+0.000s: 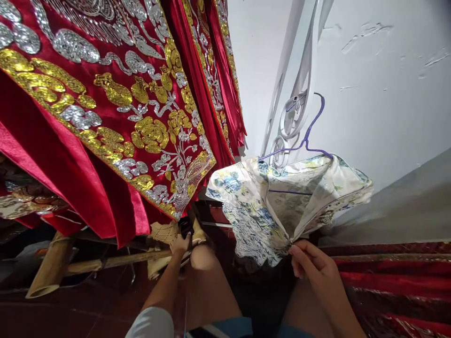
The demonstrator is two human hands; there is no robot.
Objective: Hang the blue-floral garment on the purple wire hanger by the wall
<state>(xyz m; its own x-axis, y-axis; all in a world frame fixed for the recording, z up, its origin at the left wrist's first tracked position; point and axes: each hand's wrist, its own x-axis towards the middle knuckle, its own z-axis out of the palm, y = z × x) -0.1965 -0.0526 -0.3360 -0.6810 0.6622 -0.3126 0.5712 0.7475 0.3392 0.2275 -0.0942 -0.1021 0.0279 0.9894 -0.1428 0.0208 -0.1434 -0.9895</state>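
Note:
A short floral blouse [243,202], white with blue and yellow flowers, hangs on a purple hanger [307,136] against the wall. Its front is parted at the neck and comes together in a V at the bottom. There my right hand [313,263] pinches the edge of the cloth between thumb and fingers. My left hand [181,243] is low beside my knee, below the red embroidered cloth, with its fingers around a small black object [186,226] whose kind I cannot make out.
Red cloth with gold and silver sequins [151,131] hangs at the upper left. Under it are bamboo poles [45,267]. A white scrolled metal piece [292,115] stands at the white wall [384,94]. Red fabric [394,281] lies at the lower right.

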